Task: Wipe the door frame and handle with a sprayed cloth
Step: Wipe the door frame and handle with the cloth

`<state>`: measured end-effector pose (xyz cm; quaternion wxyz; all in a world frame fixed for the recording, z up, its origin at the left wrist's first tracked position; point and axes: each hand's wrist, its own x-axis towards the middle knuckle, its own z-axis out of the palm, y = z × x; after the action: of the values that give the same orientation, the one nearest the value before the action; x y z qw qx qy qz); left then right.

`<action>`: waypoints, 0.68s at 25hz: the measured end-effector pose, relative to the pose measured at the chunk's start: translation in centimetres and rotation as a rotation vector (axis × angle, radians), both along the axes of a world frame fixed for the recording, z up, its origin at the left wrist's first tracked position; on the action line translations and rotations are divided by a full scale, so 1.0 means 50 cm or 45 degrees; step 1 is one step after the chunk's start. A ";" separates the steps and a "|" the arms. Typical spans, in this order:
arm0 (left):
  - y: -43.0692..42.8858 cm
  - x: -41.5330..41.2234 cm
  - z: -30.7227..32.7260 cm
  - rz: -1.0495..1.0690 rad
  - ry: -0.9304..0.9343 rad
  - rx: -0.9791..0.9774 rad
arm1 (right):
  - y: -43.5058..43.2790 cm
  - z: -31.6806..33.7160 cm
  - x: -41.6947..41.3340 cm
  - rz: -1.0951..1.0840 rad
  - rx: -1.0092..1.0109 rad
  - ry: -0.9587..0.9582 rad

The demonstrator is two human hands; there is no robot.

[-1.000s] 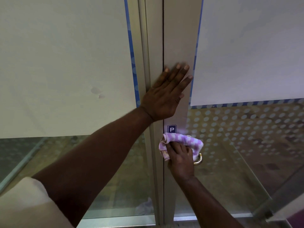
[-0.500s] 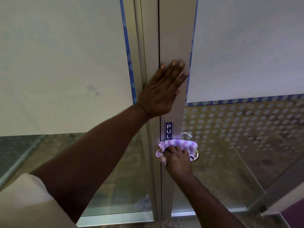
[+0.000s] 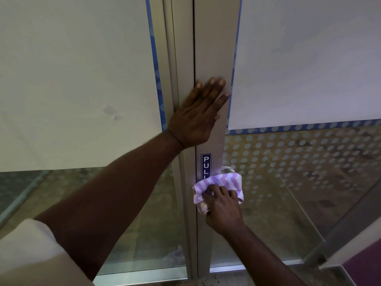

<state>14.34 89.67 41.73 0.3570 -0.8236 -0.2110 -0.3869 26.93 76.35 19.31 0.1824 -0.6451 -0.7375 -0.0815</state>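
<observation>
A grey metal door frame [image 3: 214, 48] runs upright through the middle of the head view. My left hand [image 3: 198, 118] lies flat against it with straight fingers, above a blue PULL sticker [image 3: 206, 165]. Below the sticker my right hand [image 3: 223, 207] grips a purple-and-white striped cloth [image 3: 224, 182] and presses it over the door handle. Only a small shiny bit of the handle [image 3: 226, 168] shows above the cloth; the rest is hidden.
White paper sheets [image 3: 78, 79] cover the upper glass on both sides, edged with blue tape. The lower right glass pane [image 3: 299, 162] carries a dotted frosted pattern. A metal bottom rail [image 3: 140, 275] runs along the floor. An angled metal bar [image 3: 329, 244] stands at lower right.
My right hand has slid the cloth down the frame from just under the sticker's top, uncovering the PULL lettering. My left hand stays flat on the frame.
</observation>
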 end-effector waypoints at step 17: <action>0.006 0.000 -0.004 0.033 0.007 0.018 | -0.042 -0.036 0.023 0.138 -0.094 -0.082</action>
<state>14.34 89.95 41.53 0.3683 -0.8193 -0.2182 -0.3816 28.08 74.24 17.49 0.1388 -0.6075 -0.7794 -0.0648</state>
